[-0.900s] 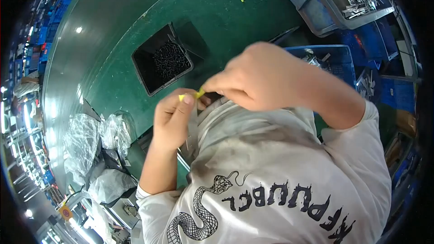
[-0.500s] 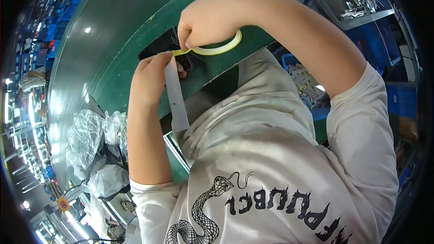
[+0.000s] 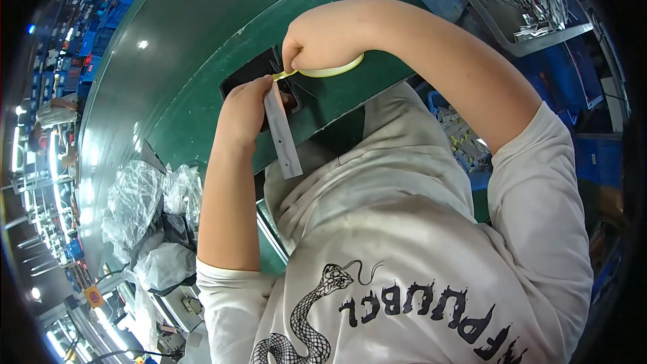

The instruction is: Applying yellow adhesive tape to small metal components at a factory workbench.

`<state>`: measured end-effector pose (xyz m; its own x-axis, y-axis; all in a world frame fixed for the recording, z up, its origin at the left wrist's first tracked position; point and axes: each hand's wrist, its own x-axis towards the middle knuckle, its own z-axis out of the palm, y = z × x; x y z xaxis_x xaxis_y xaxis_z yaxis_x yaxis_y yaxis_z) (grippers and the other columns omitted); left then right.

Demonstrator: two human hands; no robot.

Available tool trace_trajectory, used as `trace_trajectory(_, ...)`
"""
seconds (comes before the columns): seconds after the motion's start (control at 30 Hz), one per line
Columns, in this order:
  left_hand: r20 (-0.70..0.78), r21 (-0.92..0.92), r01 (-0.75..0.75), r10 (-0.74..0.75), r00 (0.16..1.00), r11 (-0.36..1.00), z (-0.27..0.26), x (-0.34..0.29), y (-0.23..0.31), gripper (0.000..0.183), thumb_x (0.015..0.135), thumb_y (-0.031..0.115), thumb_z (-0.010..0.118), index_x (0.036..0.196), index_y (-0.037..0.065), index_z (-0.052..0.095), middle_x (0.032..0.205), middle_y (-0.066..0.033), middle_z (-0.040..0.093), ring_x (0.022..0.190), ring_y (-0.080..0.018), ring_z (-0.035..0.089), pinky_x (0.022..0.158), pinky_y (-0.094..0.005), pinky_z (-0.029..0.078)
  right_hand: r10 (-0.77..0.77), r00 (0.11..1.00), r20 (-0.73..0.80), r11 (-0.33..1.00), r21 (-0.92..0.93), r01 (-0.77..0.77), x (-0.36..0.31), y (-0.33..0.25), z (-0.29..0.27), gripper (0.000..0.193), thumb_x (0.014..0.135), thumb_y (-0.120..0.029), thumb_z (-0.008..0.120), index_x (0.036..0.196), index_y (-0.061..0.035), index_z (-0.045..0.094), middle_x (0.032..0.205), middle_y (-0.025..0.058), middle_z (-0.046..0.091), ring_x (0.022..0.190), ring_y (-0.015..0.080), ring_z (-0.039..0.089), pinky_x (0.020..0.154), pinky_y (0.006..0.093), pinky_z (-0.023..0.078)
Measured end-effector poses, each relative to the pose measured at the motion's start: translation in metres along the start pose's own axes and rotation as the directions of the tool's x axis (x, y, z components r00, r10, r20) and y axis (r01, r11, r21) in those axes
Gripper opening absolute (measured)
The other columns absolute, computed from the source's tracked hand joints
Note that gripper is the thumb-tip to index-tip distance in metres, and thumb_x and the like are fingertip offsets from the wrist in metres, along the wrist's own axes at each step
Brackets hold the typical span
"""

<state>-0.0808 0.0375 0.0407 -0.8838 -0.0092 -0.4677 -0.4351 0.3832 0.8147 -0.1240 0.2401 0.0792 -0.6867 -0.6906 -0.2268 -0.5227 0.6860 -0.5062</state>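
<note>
My left hand point(image 3: 242, 113) is closed around a flat grey metal strip point(image 3: 283, 140) with small holes, its thumb pressing near the upper end. The strip slants down toward my lap, its lower end free. From that upper end a short length of yellow tape runs to my right hand point(image 3: 325, 35), whose fingers are pinched on it. A pale yellow roll of tape point(image 3: 337, 71) hangs below the right palm, partly covered by the hand. Beneath both hands a black object point(image 3: 253, 71) lies on the green worktable point(image 3: 202, 104); its kind is mostly hidden.
At the upper right a grey metal tray point(image 3: 522, 46) holds many thin metal pieces. Below it, a blue bin point(image 3: 461, 125) contains small parts. Clear plastic bags point(image 3: 135, 199) are heaped at the left, beside the table. Blue crates point(image 3: 94, 47) stand farther left.
Both hands, with the metal strip and the tape, appear slightly farther right in the picture. The strip's lower end has lifted a little, and less of the tape roll shows.
</note>
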Motion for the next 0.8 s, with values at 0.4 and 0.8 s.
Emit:
trace_trajectory(0.4, -0.02, 0.066, -0.052, 0.053, 0.998, 0.996, 0.003, 0.005, -0.005, 0.036, 0.099, 0.029, 0.05, 0.085, 0.002, 0.069, 0.073, -0.0027, 0.064, 0.066, -0.0136, 0.056, 0.063, -0.0295, 0.044, 0.023, 1.0, 0.002, 1.0, 0.011, -0.024, 0.002, 0.006, 0.008, 0.035, 0.092, -0.022, 0.053, 0.119, -0.0111, 0.072, 0.11, 0.0106, 0.073, 0.101, 0.0277, 0.068, 0.091, 0.0376, 0.052)
trace_trajectory(0.8, -0.088, -0.06, -0.1, 0.095, 0.992, 0.993, -0.001, 0.0, -0.007, 0.038, 0.101, 0.03, 0.05, 0.09, -0.001, 0.068, 0.078, -0.0092, 0.069, 0.067, -0.0178, 0.063, 0.066, -0.0314, 0.05, -0.094, 0.964, -0.247, 0.996, -0.021, 0.092, -0.002, 0.019, 0.022, 0.03, 0.093, -0.02, 0.053, 0.114, -0.0106, 0.073, 0.105, 0.0107, 0.074, 0.096, 0.0294, 0.069, 0.086, 0.0395, 0.053)
